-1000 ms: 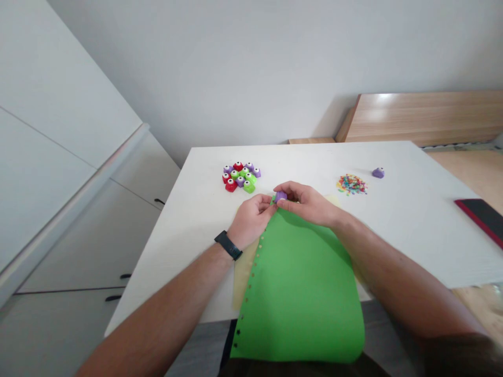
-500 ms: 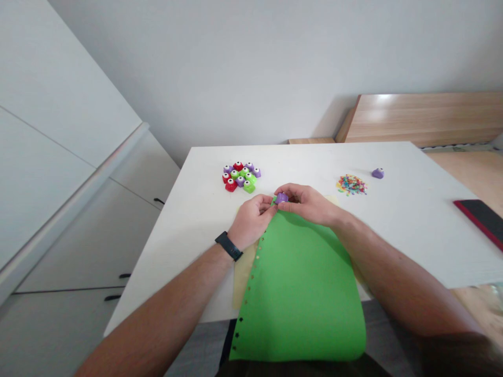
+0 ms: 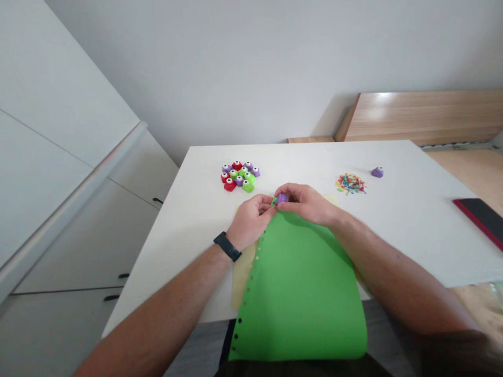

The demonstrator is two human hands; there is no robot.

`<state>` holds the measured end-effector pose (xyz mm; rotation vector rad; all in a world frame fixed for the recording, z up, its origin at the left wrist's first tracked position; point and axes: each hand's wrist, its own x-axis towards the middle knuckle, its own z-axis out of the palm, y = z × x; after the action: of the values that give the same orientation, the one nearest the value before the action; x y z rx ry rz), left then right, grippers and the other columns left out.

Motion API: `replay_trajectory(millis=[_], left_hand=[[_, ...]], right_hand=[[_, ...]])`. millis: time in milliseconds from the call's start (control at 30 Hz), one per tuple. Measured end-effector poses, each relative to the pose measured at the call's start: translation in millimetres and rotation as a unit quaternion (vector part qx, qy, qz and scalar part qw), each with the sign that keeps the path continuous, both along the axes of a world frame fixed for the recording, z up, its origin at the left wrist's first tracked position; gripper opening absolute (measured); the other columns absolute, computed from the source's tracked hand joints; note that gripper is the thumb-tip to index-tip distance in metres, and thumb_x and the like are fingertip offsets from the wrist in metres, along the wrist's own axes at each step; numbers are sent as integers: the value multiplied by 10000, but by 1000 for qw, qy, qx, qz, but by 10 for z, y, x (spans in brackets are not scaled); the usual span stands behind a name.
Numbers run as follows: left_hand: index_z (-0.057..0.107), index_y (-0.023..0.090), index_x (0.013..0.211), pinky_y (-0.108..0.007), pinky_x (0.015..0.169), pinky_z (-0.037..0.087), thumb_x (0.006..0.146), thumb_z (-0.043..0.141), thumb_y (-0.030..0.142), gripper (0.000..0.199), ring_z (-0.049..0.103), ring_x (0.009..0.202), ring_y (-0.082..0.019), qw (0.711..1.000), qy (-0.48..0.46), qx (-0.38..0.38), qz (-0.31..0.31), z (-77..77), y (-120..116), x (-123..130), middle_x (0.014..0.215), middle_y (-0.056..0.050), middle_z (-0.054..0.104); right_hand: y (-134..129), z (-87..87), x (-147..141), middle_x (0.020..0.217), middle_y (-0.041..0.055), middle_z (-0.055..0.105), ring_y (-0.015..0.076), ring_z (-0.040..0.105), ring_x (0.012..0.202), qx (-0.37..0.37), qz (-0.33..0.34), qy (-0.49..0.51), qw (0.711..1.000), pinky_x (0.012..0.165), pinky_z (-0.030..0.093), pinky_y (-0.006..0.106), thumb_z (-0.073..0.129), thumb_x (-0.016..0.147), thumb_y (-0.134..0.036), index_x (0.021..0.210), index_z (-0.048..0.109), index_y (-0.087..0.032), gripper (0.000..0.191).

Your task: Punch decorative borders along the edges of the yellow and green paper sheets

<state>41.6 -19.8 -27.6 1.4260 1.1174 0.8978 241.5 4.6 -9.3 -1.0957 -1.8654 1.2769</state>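
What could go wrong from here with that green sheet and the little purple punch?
The left hand sits right beside the purple craft punch in the right hand, so a pinch seems possible. The green sheet reaches past the near edge of the table, so a knock might crease it. Small holes run along its left edge, so another too close could overlap.

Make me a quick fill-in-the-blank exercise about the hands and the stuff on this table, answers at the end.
1. The punch in the right hand is colored ____.
2. The sheet gripped by the left hand is colored ____.
3. The wristband is worn on the person's ____ side.
4. The table under the confetti is colored ____.

Missing words: purple; green; left; white.
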Motion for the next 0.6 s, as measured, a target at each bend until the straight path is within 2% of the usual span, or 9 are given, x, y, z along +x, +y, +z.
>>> replay_trajectory(millis=[300,600], left_hand=[[672,175,1038,-287,685,553,805,780,464,386,724,805,-201,1000,-6,-8,-3,19,-5,2,918,-64,767],[665,176,1034,-297,696,565,806,780,445,370,732,819,-209,1000,6,-8,-1,23,-11,0,932,-70,770]], right_hand=[[-10,53,-22,820,-6,627,135,537,741,15,-6,-33,999,686,429,264,688,816,-292,1038,691,-168,254],[-3,35,-49,804,-10,624,137,536,738,15,-20,-46,999,687,425,266,697,796,-295,996,690,-175,233]])
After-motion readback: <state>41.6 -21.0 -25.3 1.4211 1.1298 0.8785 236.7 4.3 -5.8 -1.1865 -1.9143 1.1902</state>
